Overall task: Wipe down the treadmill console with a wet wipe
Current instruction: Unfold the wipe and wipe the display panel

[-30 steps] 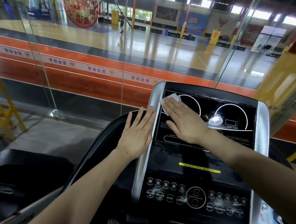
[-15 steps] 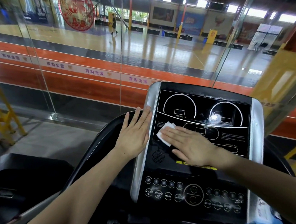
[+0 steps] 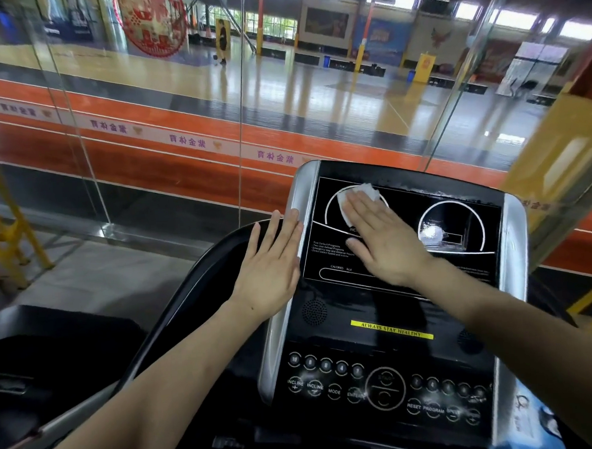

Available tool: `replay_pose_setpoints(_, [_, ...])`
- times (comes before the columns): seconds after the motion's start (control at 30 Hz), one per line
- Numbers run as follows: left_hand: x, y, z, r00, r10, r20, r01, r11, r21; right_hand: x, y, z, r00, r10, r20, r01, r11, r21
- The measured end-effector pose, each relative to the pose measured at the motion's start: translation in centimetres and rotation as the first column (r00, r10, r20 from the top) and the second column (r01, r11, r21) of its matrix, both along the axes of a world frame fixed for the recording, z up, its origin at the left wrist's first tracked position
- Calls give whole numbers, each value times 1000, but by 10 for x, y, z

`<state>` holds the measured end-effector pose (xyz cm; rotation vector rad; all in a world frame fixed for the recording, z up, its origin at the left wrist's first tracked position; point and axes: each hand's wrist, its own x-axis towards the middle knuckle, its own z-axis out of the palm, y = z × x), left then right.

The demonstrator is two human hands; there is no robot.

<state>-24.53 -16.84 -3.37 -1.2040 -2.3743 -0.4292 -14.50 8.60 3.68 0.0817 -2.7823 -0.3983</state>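
The treadmill console [image 3: 413,324] is a black panel with silver side rails, two dial outlines on its upper display and a row of buttons below. My right hand [image 3: 381,240] lies flat with straight fingers on the upper left dial and presses a white wet wipe [image 3: 361,195] against the display; only the wipe's top and left edge show past the fingertips. My left hand [image 3: 273,270] rests flat and open against the console's left silver rail, fingers pointing up.
A glass wall [image 3: 166,135] stands just behind the console, with a sports hall beyond. Yellow metal frames [image 3: 3,236] are at the far left and right. A black curved handrail [image 3: 195,298] runs under my left forearm.
My right hand has slid the wipe from the display's lower middle back up to the upper left dial. My left hand has stayed on the left rail.
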Motion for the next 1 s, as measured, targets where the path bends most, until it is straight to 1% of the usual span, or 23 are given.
replay_pose_setpoints(0.13, [4, 5, -3, 1000, 12, -5, -11, 1000, 27, 30, -24, -31, 995, 71, 67, -73, 997, 22])
replay_pose_setpoints(0.27, [5, 6, -3, 1000, 18, -22, -18, 999, 30, 64, -37, -60, 986, 102, 129, -109, 993, 44])
replay_pose_setpoints(0.37, [6, 8, 0, 999, 13, -36, -12, 999, 40, 77, -31, -61, 979, 117, 166, -127, 990, 55])
replay_pose_setpoints(0.47, [7, 13, 3, 998, -3, -61, 6, 999, 43, 74, -19, -48, 970, 145, 193, -169, 979, 114])
replay_pose_setpoints(0.53, [8, 17, 6, 998, -15, -65, 18, 999, 47, 66, -8, -36, 977, 118, 178, -139, 984, 113])
replay_pose_setpoints(0.77, [11, 30, 13, 995, -34, -96, 39, 998, 54, 22, 37, 19, 995, -86, 45, 83, 995, 53])
replay_pose_setpoints(0.83, [10, 32, 14, 995, -35, -97, 41, 997, 61, 19, 39, 16, 993, -114, 9, 114, 993, 16])
replay_pose_setpoints(0.93, [10, 35, 10, 994, -24, -102, 30, 998, 58, 24, 25, -5, 987, -158, -38, 154, 984, -90])
replay_pose_setpoints(1.0, [11, 37, 10, 995, -20, -101, 27, 997, 66, 34, 12, -21, 986, -157, -46, 151, 982, -116])
